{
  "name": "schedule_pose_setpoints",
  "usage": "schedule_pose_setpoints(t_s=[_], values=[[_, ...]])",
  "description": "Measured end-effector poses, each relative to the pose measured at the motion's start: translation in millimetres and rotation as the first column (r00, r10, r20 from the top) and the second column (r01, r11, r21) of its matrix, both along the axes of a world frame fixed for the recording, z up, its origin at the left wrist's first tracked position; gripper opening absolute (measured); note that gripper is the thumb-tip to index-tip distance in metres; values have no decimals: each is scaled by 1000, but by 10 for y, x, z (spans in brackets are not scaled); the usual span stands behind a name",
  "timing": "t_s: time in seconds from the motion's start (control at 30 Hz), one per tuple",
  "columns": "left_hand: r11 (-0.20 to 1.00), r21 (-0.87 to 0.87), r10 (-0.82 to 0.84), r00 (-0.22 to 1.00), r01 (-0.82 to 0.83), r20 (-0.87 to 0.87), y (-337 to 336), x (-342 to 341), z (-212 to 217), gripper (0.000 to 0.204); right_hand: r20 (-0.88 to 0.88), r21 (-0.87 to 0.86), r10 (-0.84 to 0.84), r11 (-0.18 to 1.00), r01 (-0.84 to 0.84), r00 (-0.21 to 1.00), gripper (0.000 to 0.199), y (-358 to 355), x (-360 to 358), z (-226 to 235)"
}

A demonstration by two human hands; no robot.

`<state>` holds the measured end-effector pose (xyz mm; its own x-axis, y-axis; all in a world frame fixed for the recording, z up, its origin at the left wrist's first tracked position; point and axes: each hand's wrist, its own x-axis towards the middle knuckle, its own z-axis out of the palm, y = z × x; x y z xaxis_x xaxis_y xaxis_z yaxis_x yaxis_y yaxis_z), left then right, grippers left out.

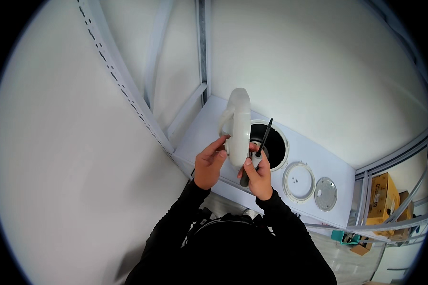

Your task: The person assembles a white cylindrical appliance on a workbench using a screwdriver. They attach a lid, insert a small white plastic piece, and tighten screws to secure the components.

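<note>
A white, rounded appliance lid (pixel 241 128) is held up on edge in front of me, above the bench. My left hand (pixel 211 162) grips its left side near the lower end, thumb and fingers closed at the edge. On the other side, my right hand (pixel 258 175) is closed round a screwdriver (pixel 257 161) with a grey and black handle, its dark shaft pointing up and away. The right fingers also touch the lid's lower edge. Behind the lid stands a round appliance body (pixel 284 142) with a white rim and black inside, partly hidden.
To the right on the white bench (pixel 325 161) lie a white ring (pixel 312 183), with several tiny parts inside it, and a grey perforated disc (pixel 325 194). Metal frame posts (pixel 203 47) rise behind. Cardboard boxes (pixel 383 197) and a teal basket (pixel 345 237) sit off to the right.
</note>
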<state>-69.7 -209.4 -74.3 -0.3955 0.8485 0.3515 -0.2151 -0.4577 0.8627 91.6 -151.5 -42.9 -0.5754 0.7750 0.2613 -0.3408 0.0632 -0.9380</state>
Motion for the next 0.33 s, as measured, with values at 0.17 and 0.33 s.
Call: schedule_pose_setpoints(t_s=[0.17,0.33], values=[[999,30,-13,997,11,81,29,84,-57,47,9,-9,13,1000,-13,1000,46,33,9,-25],[999,10,-50,999,51,-15,34,30,-30,52,17,-13,10,1000,-9,1000,48,35,22,-26]])
